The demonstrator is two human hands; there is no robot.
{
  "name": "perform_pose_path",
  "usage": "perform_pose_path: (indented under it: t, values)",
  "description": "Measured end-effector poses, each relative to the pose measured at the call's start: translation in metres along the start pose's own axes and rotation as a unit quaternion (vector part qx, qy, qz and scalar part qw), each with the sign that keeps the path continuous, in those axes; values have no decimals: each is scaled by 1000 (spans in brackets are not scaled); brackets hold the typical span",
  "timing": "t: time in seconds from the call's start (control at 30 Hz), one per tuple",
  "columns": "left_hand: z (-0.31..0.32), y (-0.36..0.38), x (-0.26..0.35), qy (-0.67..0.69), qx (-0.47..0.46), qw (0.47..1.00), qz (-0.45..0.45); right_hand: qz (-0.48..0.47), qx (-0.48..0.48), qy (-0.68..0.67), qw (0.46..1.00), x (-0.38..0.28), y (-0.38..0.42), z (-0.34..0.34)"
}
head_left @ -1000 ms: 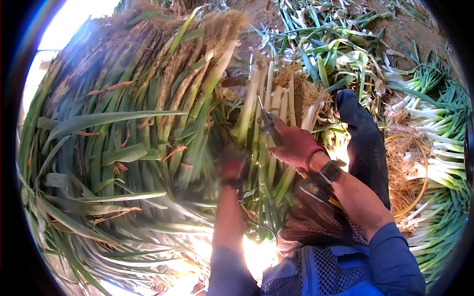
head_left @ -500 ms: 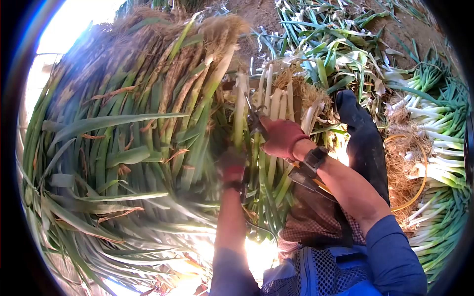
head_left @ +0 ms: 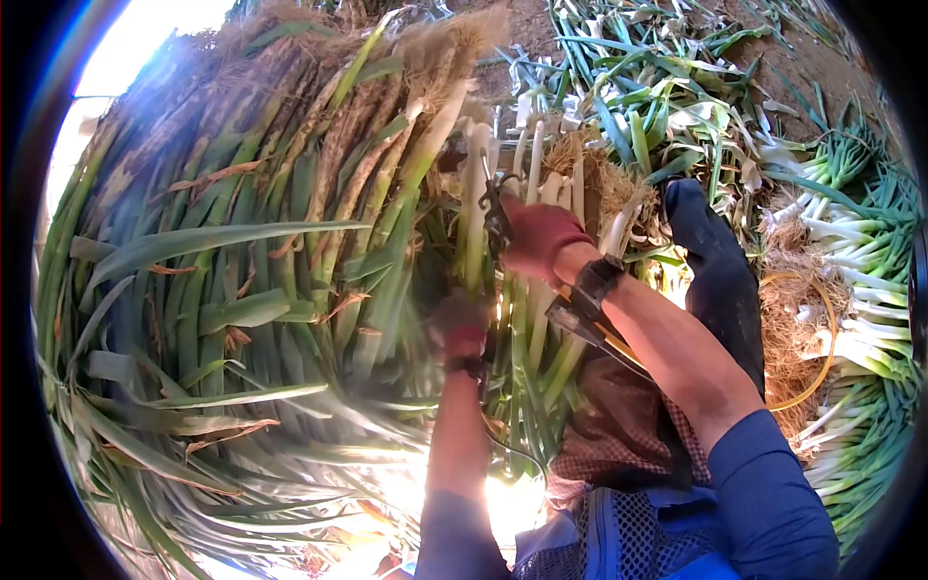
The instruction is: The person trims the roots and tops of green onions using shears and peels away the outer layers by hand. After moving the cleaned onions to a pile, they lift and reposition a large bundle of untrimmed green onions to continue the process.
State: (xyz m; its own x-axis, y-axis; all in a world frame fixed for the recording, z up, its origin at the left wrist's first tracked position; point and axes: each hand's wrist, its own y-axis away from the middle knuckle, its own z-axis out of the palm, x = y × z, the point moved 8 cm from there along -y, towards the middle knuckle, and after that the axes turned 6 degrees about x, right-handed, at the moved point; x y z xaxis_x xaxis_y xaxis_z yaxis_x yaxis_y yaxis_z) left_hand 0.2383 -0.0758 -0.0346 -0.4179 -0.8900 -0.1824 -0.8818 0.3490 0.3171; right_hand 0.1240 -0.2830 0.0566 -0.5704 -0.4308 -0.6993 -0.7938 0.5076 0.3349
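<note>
Your right hand (head_left: 537, 237), in a red glove, is closed around a pair of shears (head_left: 497, 215), whose blades point up along the pale stalks of the leek bundle (head_left: 527, 290). Your left hand (head_left: 460, 327), also gloved, is wrapped around that bundle lower down, just below the shears. Left of the bundle lies a big heap of untrimmed leeks (head_left: 251, 271), roots up. Right of it is your dark trouser leg (head_left: 715, 280), and beyond that a row of trimmed leeks (head_left: 870, 319) on the soil.
</note>
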Motion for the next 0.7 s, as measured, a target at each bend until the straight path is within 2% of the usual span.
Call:
perform_pose_path:
  t: [0.17, 0.23, 0.37, 0.43, 0.6, 0.67, 0.7]
  values:
    - [-3, 5, 1, 15, 3, 1000, 12, 9, 8, -14, 1000, 1, -11, -5]
    - [-4, 5, 3, 17, -9, 1000, 7, 43, -11, -22, 999, 12, -20, -1]
    - [-6, 8, 2, 20, -22, 1000, 3, 28, 0, -36, 999, 21, -5, 6]
    - [-5, 8, 2, 76, -22, 997, 23, 60, -79, -50, 994, 22, 22, 10]
    - [14, -1, -11, 49, -25, 998, 42, 50, -139, -77, 986, 37, 76, 20]
    - [12, 1, -12, 56, -27, 997, 39, 13, -144, -76, 987, 43, 96, 32]
    - [7, 5, -12, 66, -16, 997, 47, 4, -181, -64, 981, 37, 111, 24]
